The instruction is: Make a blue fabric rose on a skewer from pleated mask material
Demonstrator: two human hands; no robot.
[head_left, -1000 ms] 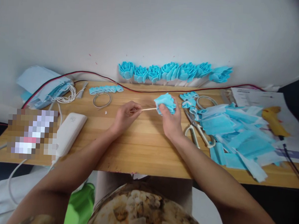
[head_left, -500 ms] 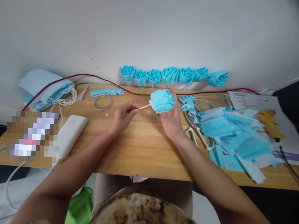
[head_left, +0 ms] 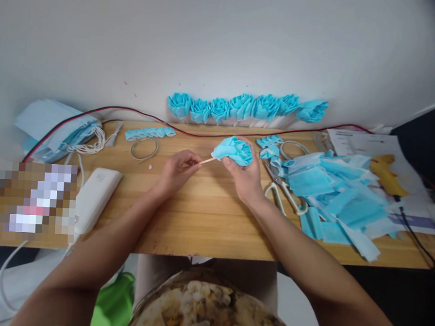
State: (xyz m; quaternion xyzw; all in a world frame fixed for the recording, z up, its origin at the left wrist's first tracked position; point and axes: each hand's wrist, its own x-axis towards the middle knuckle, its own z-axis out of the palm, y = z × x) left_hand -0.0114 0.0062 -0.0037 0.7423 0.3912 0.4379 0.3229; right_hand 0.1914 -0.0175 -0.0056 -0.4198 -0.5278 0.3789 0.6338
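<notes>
A blue flower [head_left: 233, 149] folded from mask fabric sits on a thin wooden stick [head_left: 207, 160]. My left hand [head_left: 176, 170] pinches the bare end of the stick. Around the flower head curl the fingers of my right hand [head_left: 243, 175], cupping it from below and behind. Both hands hover just above the wooden table [head_left: 200, 215] near its middle. A row of several finished blue flowers [head_left: 242, 107] leans against the white wall behind.
Scissors [head_left: 283, 188] lie right of my right hand, beside a heap of cut blue mask pieces [head_left: 333, 188]. A yellow glue gun [head_left: 386, 174] rests on papers far right. On the left are a white power bank [head_left: 95, 198], a wire ring [head_left: 144, 148], a pleated strip [head_left: 149, 131] and stacked masks [head_left: 55, 127].
The flower rose and tilted up half a second ago, then came back down. My right hand has closed round it again; my left hand keeps its pinch on the stick.
</notes>
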